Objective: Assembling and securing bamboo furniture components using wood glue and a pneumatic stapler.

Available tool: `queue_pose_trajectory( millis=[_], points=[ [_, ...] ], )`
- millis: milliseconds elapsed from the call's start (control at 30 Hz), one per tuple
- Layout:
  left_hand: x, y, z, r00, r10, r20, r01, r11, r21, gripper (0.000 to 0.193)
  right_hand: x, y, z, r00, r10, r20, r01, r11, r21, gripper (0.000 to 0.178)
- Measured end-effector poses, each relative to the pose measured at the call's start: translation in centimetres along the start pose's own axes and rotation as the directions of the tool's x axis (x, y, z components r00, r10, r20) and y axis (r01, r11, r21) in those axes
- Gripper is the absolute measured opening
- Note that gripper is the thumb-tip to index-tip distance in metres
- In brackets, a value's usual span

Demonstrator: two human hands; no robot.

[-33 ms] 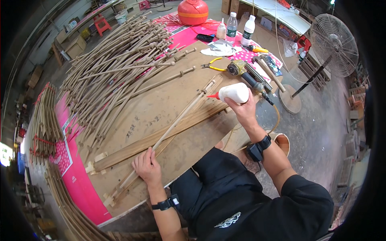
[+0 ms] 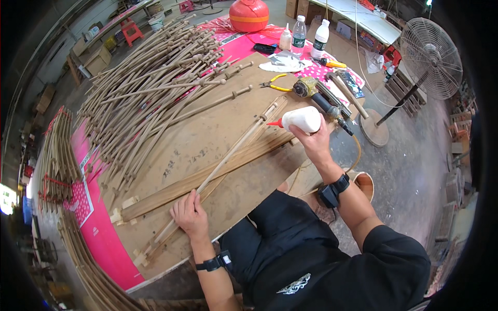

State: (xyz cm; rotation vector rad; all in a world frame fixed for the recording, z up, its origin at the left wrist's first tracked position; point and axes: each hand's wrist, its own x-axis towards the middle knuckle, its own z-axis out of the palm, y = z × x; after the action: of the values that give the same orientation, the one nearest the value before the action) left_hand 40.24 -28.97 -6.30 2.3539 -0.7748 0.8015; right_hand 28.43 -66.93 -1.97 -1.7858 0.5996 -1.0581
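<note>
The cardboard-covered bench [image 2: 249,194] looks unchanged from the last picture, so work seems paused: the left hand [image 2: 191,213] curls closed over a thin rod [image 2: 225,160] there, the right hand [image 2: 315,140] wraps a white bottle [image 2: 302,119], red nozzle [image 2: 275,124] near the rod (contact unclear).

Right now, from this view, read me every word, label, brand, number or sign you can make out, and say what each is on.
Nothing I can quote; all too small or blurred:
Brown board: dark marks, blurred.
Clear bottle and white-capped bottle: green labels, print too small.
Pink sheet: small white marks, unreadable.
Black shirt: white emblem, no legible lettering.
White squeeze bottle: no print visible.
</note>
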Motion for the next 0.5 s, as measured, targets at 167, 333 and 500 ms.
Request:
queue_pose_trajectory(
  millis=[167,333,500],
  points=[
    [0.0,-0.2,0.2,1.000,0.006,-0.004,-0.006,1.000,0.010,0.016,0.3,0.3,0.7,1.000,0.025,-0.012,-0.023,0.991,0.132,0.061],
    [0.0,-0.2,0.2,1.000,0.017,-0.012,-0.016,1.000,0.016,0.017,0.5,0.4,1.3,1.000,0.010,-0.030,-0.007,0.996,0.088,0.059],
    [0.0,-0.2,0.3,1.000,0.016,-0.009,-0.016,1.000,0.020,0.017,0.7,-0.3,1.6,0.998,0.050,-0.025,-0.047,0.993,0.106,0.059]
  ],
)
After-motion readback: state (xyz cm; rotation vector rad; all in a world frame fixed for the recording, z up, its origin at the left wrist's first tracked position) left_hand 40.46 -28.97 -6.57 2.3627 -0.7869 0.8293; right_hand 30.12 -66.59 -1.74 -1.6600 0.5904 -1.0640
